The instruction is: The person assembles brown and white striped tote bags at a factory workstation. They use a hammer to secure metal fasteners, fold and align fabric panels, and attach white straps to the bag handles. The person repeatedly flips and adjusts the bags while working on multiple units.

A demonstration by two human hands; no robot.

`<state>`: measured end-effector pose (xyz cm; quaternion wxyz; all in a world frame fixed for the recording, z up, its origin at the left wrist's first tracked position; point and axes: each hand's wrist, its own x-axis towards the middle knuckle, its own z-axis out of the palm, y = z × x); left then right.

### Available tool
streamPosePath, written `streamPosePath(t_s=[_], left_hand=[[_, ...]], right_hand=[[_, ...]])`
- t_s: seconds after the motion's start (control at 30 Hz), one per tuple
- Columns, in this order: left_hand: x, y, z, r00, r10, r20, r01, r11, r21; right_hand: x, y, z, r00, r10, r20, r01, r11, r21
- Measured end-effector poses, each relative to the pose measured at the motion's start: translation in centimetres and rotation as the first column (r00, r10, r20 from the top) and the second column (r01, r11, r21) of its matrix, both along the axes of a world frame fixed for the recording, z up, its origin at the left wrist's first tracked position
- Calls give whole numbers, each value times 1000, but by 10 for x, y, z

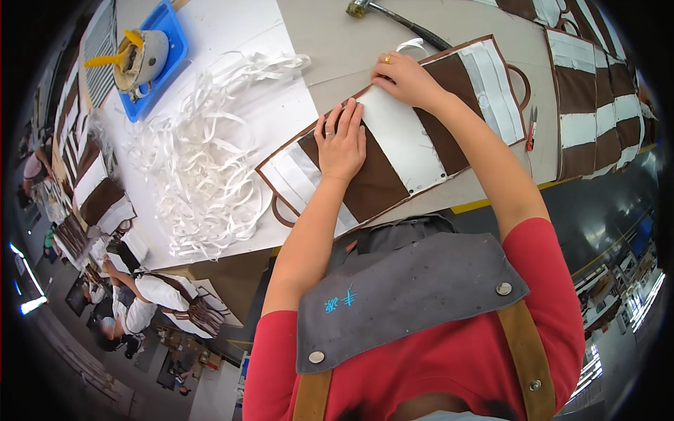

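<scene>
A flat bag panel [397, 144] in brown and white stripes, with brown edging and a handle at each end, lies slanted on the table. My left hand [342, 146] rests on its left brown stripe, fingers stretched out toward the far edge. At the far edge of the middle white stripe is my right hand [408, 81], its fingers bent and close together on that edge; the fingertips are partly hidden. A curled white strip [413, 45] shows just beyond the right hand. Small dark holes or dots show along the near edge of the white stripe.
A heap of narrow white strips [203, 158] spreads at left. Behind it, a blue tray [184, 42] holds a pot [151, 59] with yellow-handled tools. A hammer [400, 19] lies at the far side, red-handled snips [531, 133] at right, beside stacked striped panels [577, 91]. A co-worker [126, 309] is at lower left.
</scene>
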<state>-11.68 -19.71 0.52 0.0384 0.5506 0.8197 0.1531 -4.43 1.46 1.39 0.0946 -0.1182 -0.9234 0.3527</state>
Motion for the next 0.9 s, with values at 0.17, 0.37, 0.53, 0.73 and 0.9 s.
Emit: streamPosePath(t_s=[0.17, 0.37, 0.53, 0.73, 0.9], left_hand=[[1, -1, -1, 1000, 0, -15, 0, 1000, 12], [1, -1, -1, 999, 4, -31, -3, 1000, 18], [1, 1, -2, 1000, 11, -27, -10, 999, 49], [1, -1, -2, 1000, 13, -26, -12, 999, 41], [1, 0, -2, 999, 6, -35, -5, 999, 39]], right_hand=[[-4, 3, -4, 998, 26, 52, -27, 999, 33], [1, 4, 2, 996, 61, 58, -60, 998, -23], [21, -14, 6, 998, 56, 23, -60, 962, 265], [41, -35, -5, 998, 12, -69, 20, 892, 452], [34, -41, 6, 990, -133, 36, 117, 949, 292]])
